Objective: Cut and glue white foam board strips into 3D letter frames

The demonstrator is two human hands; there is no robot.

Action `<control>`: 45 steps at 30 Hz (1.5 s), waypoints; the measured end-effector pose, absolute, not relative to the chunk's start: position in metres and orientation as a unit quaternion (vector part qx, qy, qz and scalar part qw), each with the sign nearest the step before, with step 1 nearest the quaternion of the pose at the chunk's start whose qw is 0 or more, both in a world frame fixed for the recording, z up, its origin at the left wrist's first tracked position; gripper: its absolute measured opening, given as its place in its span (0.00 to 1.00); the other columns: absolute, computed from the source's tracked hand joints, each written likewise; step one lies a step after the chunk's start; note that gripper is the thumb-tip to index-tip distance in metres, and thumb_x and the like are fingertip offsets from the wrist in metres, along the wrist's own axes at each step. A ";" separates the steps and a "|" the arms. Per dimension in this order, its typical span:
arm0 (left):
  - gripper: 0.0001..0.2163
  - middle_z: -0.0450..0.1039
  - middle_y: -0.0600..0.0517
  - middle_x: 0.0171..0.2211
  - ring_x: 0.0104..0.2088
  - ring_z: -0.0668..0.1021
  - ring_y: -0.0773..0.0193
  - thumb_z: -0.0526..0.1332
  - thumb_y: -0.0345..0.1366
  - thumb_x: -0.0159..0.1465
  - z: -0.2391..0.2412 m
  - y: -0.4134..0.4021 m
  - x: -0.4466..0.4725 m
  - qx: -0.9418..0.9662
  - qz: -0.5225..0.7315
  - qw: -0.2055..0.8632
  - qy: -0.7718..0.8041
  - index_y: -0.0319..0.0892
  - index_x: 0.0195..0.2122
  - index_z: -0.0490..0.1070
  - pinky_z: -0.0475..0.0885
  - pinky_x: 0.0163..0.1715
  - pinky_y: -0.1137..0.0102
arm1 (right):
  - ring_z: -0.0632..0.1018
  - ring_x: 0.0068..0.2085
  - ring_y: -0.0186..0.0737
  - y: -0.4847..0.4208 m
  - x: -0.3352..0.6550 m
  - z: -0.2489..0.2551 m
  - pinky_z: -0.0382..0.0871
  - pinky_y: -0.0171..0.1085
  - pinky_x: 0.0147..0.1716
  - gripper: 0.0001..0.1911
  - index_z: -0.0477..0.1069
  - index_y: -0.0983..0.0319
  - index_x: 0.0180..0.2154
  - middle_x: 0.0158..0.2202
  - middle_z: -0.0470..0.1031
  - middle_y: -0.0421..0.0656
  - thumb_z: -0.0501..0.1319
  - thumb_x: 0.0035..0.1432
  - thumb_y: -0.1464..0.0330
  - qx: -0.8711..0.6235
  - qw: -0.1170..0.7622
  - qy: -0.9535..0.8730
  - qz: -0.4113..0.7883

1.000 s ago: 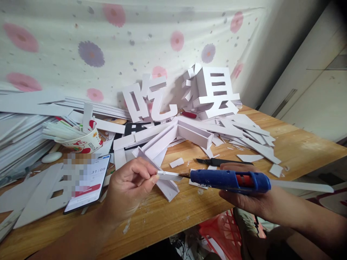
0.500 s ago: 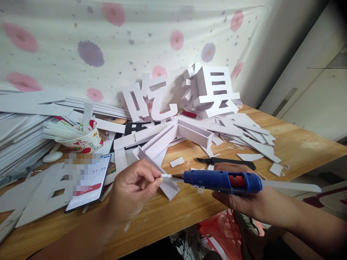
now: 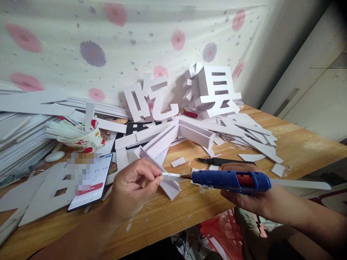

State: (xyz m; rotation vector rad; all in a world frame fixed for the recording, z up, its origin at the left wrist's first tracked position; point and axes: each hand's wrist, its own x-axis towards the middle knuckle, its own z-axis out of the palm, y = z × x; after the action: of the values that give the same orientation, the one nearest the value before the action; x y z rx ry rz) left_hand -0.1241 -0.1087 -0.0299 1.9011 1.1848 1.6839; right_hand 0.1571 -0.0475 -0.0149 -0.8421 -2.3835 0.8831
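Pinching white strip (image 3: 170,176) at frame centre, left hand (image 3: 132,189) closed on its left end, thumb and fingertips tight. Glue gun (image 3: 230,180) nozzle touches strip's right end; right hand (image 3: 244,196) wrapped closed around gun, lower right.

A pixelated patch blurs the upper part of the phone (image 3: 90,179) near the left edge of the table (image 3: 298,144). The picture's left edge cuts off the white board stack (image 3: 18,139). The glue gun (image 3: 230,180) covers part of the right hand (image 3: 252,203).
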 end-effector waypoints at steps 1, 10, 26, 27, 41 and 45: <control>0.10 0.73 0.56 0.25 0.27 0.76 0.68 0.63 0.20 0.53 -0.030 -0.109 -0.125 0.666 0.594 0.172 0.417 0.43 0.24 0.67 0.74 0.27 0.75 | 0.77 0.30 0.42 -0.047 0.159 -0.017 0.74 0.37 0.25 0.06 0.70 0.57 0.31 0.28 0.74 0.43 0.59 0.56 0.63 -0.309 0.226 -0.865 0.324; 0.10 0.72 0.54 0.26 0.28 0.76 0.69 0.63 0.20 0.53 -0.034 -0.107 -0.128 0.653 0.596 0.189 0.428 0.42 0.24 0.67 0.75 0.28 0.76 | 0.78 0.30 0.42 -0.048 0.168 -0.019 0.76 0.37 0.25 0.07 0.71 0.58 0.31 0.29 0.75 0.43 0.60 0.56 0.61 -0.333 0.262 -0.846 0.324; 0.10 0.73 0.55 0.26 0.28 0.76 0.70 0.63 0.20 0.53 -0.032 -0.107 -0.126 0.671 0.591 0.180 0.409 0.43 0.25 0.67 0.74 0.28 0.77 | 0.76 0.27 0.41 -0.048 0.160 -0.012 0.73 0.37 0.22 0.04 0.72 0.57 0.31 0.25 0.73 0.41 0.60 0.55 0.64 -0.313 0.247 -0.857 0.328; 0.10 0.72 0.56 0.26 0.28 0.76 0.70 0.63 0.20 0.53 -0.032 -0.108 -0.127 0.670 0.591 0.182 0.410 0.43 0.25 0.67 0.74 0.29 0.77 | 0.76 0.27 0.41 -0.048 0.161 -0.013 0.73 0.36 0.22 0.04 0.71 0.57 0.31 0.26 0.73 0.41 0.60 0.55 0.64 -0.315 0.248 -0.857 0.324; 0.09 0.71 0.55 0.27 0.29 0.74 0.68 0.66 0.25 0.53 -0.041 -0.105 -0.132 0.574 0.632 0.293 0.430 0.43 0.23 0.68 0.72 0.30 0.74 | 0.76 0.26 0.40 -0.048 0.164 -0.010 0.73 0.36 0.22 0.05 0.69 0.58 0.28 0.26 0.73 0.42 0.60 0.54 0.64 -0.324 0.257 -0.850 0.327; 0.09 0.71 0.55 0.26 0.26 0.73 0.71 0.68 0.25 0.51 -0.037 -0.106 -0.126 0.509 0.662 0.371 0.407 0.41 0.22 0.68 0.70 0.27 0.76 | 0.78 0.29 0.42 -0.048 0.163 -0.013 0.76 0.37 0.25 0.06 0.71 0.59 0.34 0.29 0.75 0.43 0.61 0.54 0.64 -0.332 0.277 -0.836 0.339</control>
State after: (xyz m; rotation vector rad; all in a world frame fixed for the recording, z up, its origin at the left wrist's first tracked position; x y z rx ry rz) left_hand -0.1257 -0.1056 -0.0370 1.3043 1.0436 1.6974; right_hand 0.1628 -0.0479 -0.0129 -0.8926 -2.2446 0.9099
